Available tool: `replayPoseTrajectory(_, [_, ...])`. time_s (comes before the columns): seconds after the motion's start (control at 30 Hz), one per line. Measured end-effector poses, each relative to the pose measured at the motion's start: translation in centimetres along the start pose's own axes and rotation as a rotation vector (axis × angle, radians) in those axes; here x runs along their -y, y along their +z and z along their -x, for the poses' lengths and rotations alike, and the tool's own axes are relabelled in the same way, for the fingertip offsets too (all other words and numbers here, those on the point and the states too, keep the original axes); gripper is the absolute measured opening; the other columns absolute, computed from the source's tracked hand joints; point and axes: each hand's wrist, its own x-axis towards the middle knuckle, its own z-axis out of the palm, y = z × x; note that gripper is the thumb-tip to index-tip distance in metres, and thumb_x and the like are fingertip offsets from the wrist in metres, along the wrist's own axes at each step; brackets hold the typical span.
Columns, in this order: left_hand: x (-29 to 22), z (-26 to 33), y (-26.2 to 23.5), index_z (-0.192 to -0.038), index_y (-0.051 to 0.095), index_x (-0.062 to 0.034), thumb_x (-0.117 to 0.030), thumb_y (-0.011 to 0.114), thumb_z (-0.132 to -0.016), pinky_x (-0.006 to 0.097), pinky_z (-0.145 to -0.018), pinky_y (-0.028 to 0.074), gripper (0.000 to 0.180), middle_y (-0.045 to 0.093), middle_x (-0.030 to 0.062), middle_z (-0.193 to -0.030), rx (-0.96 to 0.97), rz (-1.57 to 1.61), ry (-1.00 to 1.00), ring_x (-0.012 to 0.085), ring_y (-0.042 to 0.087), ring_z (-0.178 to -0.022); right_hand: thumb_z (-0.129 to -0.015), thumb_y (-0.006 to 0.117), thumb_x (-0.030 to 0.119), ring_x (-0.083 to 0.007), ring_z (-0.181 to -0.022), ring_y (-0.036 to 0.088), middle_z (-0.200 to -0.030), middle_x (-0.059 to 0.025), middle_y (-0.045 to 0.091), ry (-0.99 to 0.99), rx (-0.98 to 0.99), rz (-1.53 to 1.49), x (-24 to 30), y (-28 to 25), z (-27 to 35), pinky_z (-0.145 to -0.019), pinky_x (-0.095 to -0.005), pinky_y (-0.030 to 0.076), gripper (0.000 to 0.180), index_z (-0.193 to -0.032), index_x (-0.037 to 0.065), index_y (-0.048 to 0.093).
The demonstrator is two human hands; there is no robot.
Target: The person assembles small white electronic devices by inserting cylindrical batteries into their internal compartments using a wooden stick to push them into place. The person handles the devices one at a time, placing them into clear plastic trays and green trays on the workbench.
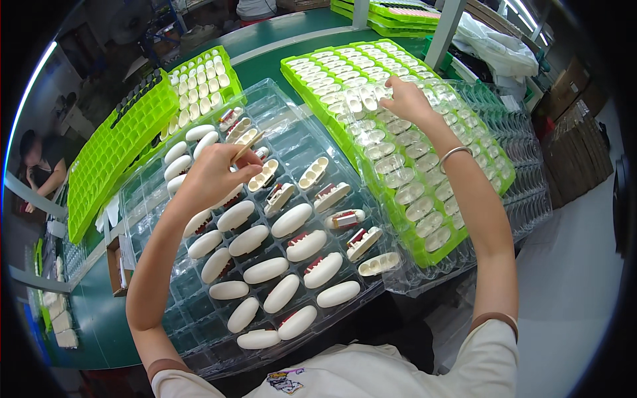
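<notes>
Slim tan strip sits pinched in the left hand above a clear plastic tray; the right hand hovers over a bright-green moulded tray, its grip unclear; a dropped left wrist could knock glossy white oval cases askew.

White plastic bag, brown cardboard stack, grey metal post, person far left

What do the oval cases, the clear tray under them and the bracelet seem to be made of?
Oval cases: probably hard plastic, opaque white, smooth, with soft highlights.
Clear tray: likely thin moulded plastic; it is see-through and shiny.
Bracelet: perhaps polished metal, silvery and gleaming.
</notes>
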Motion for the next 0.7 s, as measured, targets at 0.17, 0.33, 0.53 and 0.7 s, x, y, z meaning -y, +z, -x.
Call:
replayPoseTrajectory(0.17, [0.5,0.2,-0.6,-0.081,0.062,0.0021,-0.014,0.060,-0.073,0.027,-0.057,0.042,0.018,0.059,0.0090,-0.065,-0.042,0.014,-0.032,0.0131,0.054,-0.060,-0.067,0.064,0.027,-0.0309,-0.090,0.055,-0.094,-0.0167,0.057,0.070,0.068,0.029,1.0,0.6,-1.8,-0.075,-0.0400,0.045,0.044,-0.099,0.003,0.046])
replayPoseTrajectory(0.33, [0.3,0.5,-0.9,-0.080,0.062,0.0010,-0.015,0.060,-0.074,0.026,-0.052,0.040,0.018,0.059,0.0080,-0.062,-0.078,0.050,-0.047,0.0111,0.053,-0.054,-0.064,0.063,0.027,-0.0303,-0.089,0.055,-0.093,-0.0174,0.057,0.107,0.077,0.022,0.7,0.7,-2.1,-0.075,-0.0393,0.045,0.045,-0.097,0.002,0.049])
replayPoseTrajectory(0.53, [0.5,-0.8,-1.1,-0.080,0.063,-0.0020,-0.017,0.059,-0.075,0.026,-0.051,0.040,0.016,0.057,0.0051,-0.058,-0.099,0.034,0.050,0.0109,0.053,-0.053,-0.063,0.064,0.028,-0.0270,-0.093,0.055,-0.099,-0.0153,0.058,0.020,0.051,-0.045,0.2,0.1,-2.0,-0.080,-0.0354,0.043,0.050,-0.105,0.003,0.053])
replayPoseTrajectory(0.7, [-1.4,-7.9,1.7,-0.080,0.064,-0.0057,-0.019,0.059,-0.072,0.031,-0.057,0.044,0.016,0.061,0.0085,-0.064,-0.081,-0.062,0.203,0.0207,0.059,-0.060,-0.061,0.066,0.027,-0.0265,-0.095,0.053,-0.100,-0.0151,0.057,0.034,0.057,-0.113,-0.4,-0.1,-1.6,-0.082,-0.0338,0.042,0.051,-0.105,0.004,0.054])
